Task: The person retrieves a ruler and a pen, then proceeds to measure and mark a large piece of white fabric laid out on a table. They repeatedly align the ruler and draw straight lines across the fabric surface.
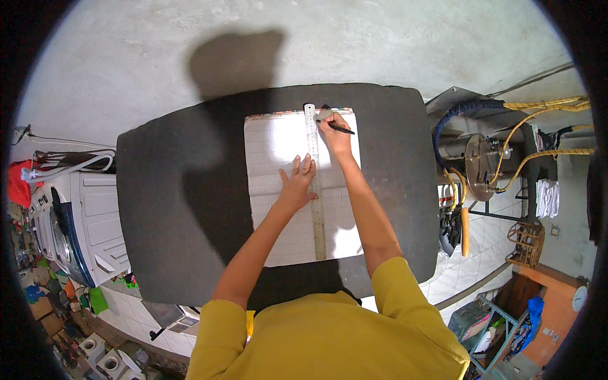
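Note:
A large white ruled sheet (278,221), with fold lines across it, lies on the dark table (161,209). Lengthwise down its middle runs a long metal ruler (318,221), its far end reaching just past the sheet's far edge. My left hand (296,189) rests flat with fingers spread, pressing on the sheet and the ruler's left edge. In my right hand (337,140) is a black pen (344,130), gripped near the ruler's far end on its right side. The pen's tip is close to the ruler; whether it touches the paper I cannot tell.
A pale wall (380,44) stands behind the table. To the left is a white washing machine (98,209). On the right are yellow hoses (538,154) by a round metal machine part (479,166), and a small wooden chair (525,244). Clutter covers the floor at lower left.

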Demonstrator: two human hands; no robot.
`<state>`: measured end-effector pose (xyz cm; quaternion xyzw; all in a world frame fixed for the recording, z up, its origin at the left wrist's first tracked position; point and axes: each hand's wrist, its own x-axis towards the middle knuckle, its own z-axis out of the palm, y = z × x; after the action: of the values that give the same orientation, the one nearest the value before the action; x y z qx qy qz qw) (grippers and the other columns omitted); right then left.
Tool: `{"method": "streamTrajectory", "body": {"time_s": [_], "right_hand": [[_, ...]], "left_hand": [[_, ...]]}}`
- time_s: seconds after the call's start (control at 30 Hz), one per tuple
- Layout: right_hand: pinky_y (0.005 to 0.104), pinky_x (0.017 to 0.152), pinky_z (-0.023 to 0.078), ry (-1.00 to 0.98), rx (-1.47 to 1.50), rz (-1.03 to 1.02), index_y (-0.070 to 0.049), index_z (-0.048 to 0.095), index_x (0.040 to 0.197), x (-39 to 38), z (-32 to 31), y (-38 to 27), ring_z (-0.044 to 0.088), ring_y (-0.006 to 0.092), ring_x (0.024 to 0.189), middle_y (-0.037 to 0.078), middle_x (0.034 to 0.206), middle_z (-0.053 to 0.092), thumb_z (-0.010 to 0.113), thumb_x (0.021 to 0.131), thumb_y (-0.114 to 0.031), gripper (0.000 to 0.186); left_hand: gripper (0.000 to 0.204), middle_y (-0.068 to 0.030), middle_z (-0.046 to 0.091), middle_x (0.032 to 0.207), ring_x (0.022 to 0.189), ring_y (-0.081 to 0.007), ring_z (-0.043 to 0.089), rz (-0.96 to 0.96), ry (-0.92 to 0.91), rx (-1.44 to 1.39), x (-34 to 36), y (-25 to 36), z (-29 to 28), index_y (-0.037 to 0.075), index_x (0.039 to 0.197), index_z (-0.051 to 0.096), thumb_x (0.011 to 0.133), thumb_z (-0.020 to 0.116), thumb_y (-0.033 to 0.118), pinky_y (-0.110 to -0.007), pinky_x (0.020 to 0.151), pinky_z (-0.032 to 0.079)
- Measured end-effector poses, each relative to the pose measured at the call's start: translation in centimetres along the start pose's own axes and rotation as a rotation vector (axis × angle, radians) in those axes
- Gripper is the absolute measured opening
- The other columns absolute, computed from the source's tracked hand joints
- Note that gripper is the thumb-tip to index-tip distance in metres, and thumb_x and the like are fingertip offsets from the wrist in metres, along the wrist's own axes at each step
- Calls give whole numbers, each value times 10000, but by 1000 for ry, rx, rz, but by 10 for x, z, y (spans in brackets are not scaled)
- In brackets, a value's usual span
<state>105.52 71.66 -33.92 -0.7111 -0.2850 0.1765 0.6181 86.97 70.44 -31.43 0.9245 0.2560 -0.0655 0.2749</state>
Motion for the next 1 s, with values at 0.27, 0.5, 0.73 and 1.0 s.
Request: {"method": "streamTrajectory", "body": {"time_s": [0.27, 0.5, 0.73, 1.0], "right_hand": [[249, 549, 414, -6, 3, -21, -24, 472, 700, 0, -1, -1, 450, 91, 558, 47, 586, 504, 615, 718, -63, 149], [257, 574, 435, 0, -57, -39, -20, 502, 724, -1, 0, -3, 493, 104, 571, 64, 606, 548, 611, 721, -62, 116], [259, 570, 435, -25, -58, -28, -11, 490, 728, -3, -1, -3, 496, 109, 571, 68, 614, 547, 603, 731, -54, 120], [282, 513, 421, -123, -274, -156, 1, 473, 734, -21, -2, -20, 477, 130, 523, 92, 579, 515, 586, 752, -63, 131]], "left_hand": [[961, -20, 122, 1487, 1356, -330, 96, -14, -3, -11, -1, 4, -2, 123, 1363, 290, 566, 804, 281, -733, 933, 170], [941, -13, 105, 1490, 1359, -323, 87, -16, -29, -14, -1, 3, -3, 121, 1361, 287, 582, 795, 267, -738, 933, 162], [942, -15, 100, 1490, 1360, -319, 81, -31, -33, 21, -1, 7, -4, 116, 1360, 280, 584, 794, 262, -749, 923, 165], [966, -59, 110, 1481, 1353, -330, 98, -129, -136, 162, 6, 21, -7, 83, 1365, 243, 593, 795, 262, -756, 911, 195]]}}
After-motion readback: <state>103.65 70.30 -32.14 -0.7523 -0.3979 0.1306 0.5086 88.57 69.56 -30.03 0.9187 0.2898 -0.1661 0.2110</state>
